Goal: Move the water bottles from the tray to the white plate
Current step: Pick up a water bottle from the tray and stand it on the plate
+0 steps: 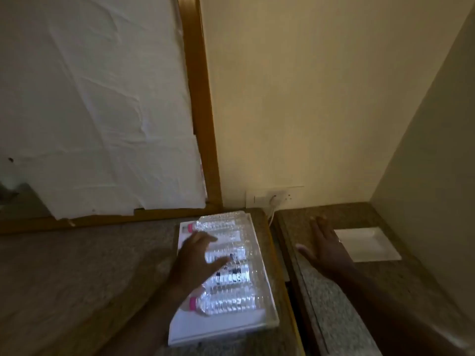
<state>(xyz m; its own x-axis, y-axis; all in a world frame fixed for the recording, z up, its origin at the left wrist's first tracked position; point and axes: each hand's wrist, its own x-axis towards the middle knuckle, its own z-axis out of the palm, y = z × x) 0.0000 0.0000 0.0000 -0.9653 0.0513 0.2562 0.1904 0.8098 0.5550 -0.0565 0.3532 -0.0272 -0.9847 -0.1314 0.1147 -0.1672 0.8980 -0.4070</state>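
The water bottles (226, 273) lie on their sides in a row across the white tray (221, 330), packed flank to flank so that none can roll; their pink caps all point toward the left hand's side, which looks a sensible way to offer the necks for a grasp. The left hand (198, 265) hovers over the middle of that row with its fingers (218, 263) spread and empty, seemingly choosing a bottle; whether the fingertips touch plastic I cannot tell, for the picture is blurred there. The right hand (326, 247) is over the neighbouring worktop (334, 304), fingers (317, 224) splayed and holding nothing, and the white plate (370, 245) sits just beyond and outward of those fingers, bare, so I judge the moving has not begun. The bottles are clear ribbed plastic, catching the light brightly, with dark print on the labels; ribs should give grip, though thin walls may dent under a hard squeeze. The tray is a smooth rectangle with a low raised rim; the plate is rectangular too, shallow and glossy. Both worktops are speckled stone, edged in wood, with a dark gap between them that a bottle must be carried over.
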